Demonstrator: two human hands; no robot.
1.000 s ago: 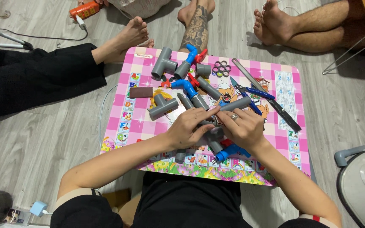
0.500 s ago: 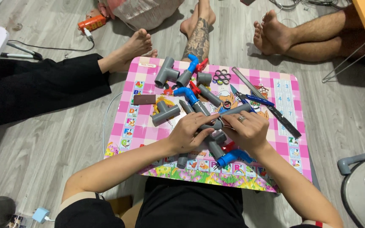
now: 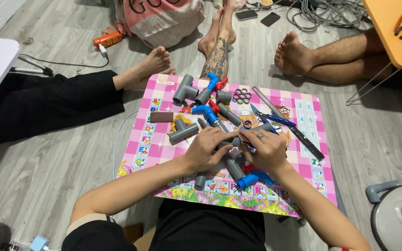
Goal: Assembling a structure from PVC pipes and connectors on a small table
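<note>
Bare forearms, ring [image 3: 260, 135], black clothing [image 3: 210, 232]

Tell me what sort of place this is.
Probably a room in a home, with people sitting on the floor. A low pink table stands on grey wood-look flooring, bare feet rest around it, and both hands work a pile of grey pipe pieces.
</note>
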